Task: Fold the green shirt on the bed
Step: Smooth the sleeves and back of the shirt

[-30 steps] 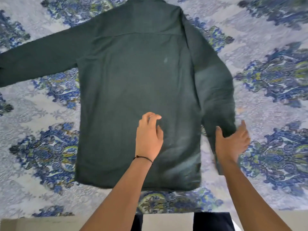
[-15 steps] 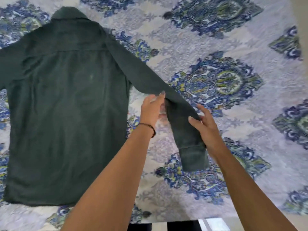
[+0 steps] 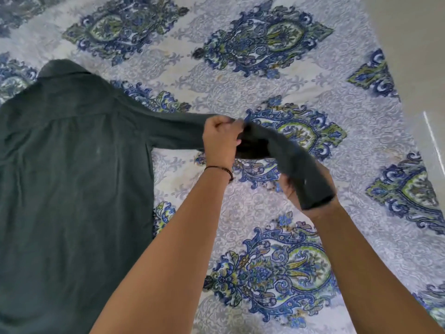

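Note:
The dark green shirt (image 3: 72, 179) lies back-up on the bed, filling the left of the view, collar at the upper left. Its right sleeve (image 3: 173, 131) stretches out to the right, lifted off the bedspread. My left hand (image 3: 220, 141) is closed in a fist around the sleeve's middle. My right hand (image 3: 292, 189) holds the cuff end from underneath; the cuff drapes over it and hides most of the fingers.
The bed (image 3: 277, 237) is covered by a white bedspread with blue and green paisley medallions. Its right edge runs diagonally at the upper right, with pale floor (image 3: 414, 56) beyond. The shirt's left sleeve is out of view.
Both hands have raised the right sleeve and pulled it out sideways to the right. My left hand closed into a fist on it. The view shifted right and down.

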